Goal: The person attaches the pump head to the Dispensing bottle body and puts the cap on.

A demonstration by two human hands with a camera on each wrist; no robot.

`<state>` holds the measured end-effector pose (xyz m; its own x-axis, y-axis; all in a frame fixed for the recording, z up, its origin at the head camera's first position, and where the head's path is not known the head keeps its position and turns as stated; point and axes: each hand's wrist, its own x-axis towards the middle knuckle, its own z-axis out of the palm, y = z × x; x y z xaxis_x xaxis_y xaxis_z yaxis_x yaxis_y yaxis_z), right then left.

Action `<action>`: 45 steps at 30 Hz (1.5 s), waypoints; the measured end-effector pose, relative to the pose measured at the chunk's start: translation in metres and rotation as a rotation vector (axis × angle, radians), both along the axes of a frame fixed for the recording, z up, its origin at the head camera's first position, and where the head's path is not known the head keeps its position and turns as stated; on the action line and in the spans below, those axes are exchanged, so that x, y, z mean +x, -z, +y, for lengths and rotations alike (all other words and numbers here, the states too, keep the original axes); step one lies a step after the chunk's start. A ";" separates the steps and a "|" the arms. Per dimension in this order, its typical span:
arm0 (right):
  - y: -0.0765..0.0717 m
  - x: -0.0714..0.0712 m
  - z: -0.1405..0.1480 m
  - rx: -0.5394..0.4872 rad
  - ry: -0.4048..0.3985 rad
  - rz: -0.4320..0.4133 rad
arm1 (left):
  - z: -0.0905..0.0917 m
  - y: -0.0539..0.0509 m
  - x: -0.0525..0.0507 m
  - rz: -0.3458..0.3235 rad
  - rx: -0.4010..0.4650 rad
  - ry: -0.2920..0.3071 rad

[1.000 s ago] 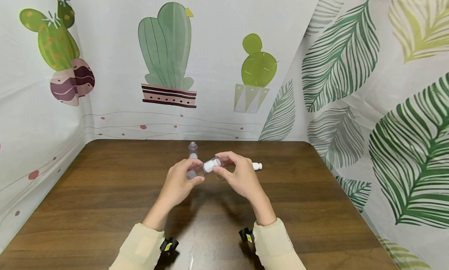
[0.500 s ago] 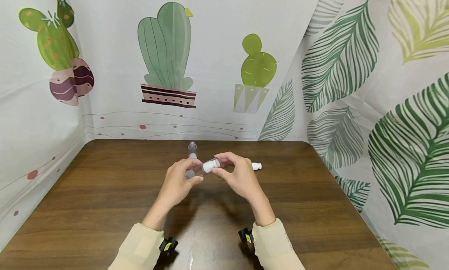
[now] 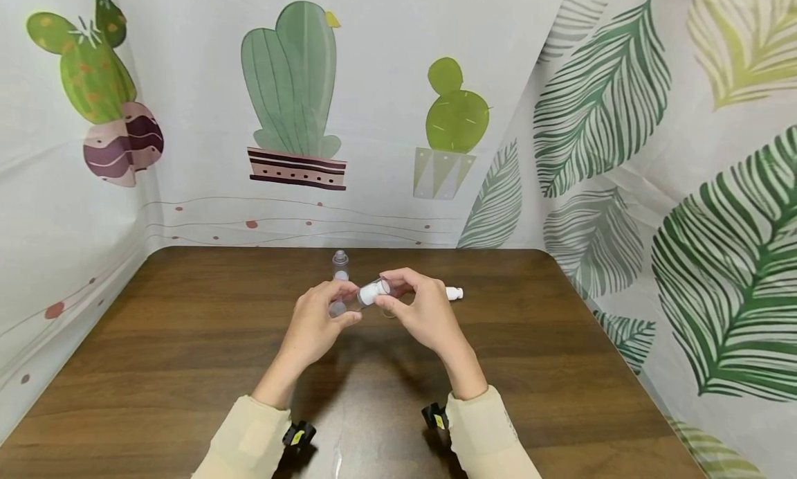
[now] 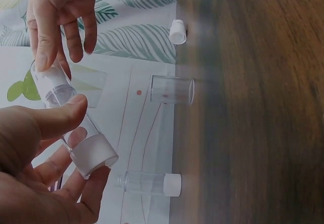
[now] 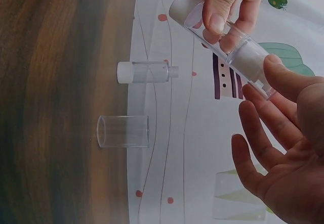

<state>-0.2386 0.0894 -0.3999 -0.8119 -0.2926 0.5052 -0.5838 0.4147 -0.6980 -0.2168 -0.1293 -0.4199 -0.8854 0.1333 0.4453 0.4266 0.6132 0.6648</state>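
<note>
Both hands hold one clear, cylindrical pump bottle [image 3: 375, 292], tilted above the table. Its white base [image 4: 94, 153] points toward my left hand [image 3: 315, 321]. The left thumb and fingers grip its clear body in the left wrist view. At the other end, my right hand [image 3: 426, 311] pinches a clear cap [image 5: 264, 87] over the white pump top [image 5: 248, 59] between thumb and fingers. Behind the left hand, a second clear bottle [image 5: 150, 72] with a white base stands upright, its neck bare.
A clear, open-topped cylindrical cover [image 5: 123, 131] stands on the brown wooden table [image 3: 535, 368], mostly hidden behind the hands in the head view. A small white pump head [image 3: 455, 293] sits beyond the right hand. Patterned cloth [image 3: 386, 119] hangs behind the table.
</note>
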 end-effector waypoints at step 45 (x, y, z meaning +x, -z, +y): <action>-0.004 -0.004 0.020 0.111 0.017 0.065 | -0.008 0.000 -0.006 -0.077 0.156 -0.084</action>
<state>-0.2421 0.1091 -0.3958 -0.7836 -0.3364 0.5222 -0.6188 0.4974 -0.6081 -0.2227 -0.1374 -0.4203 -0.9229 -0.0080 0.3850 0.3221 0.5316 0.7833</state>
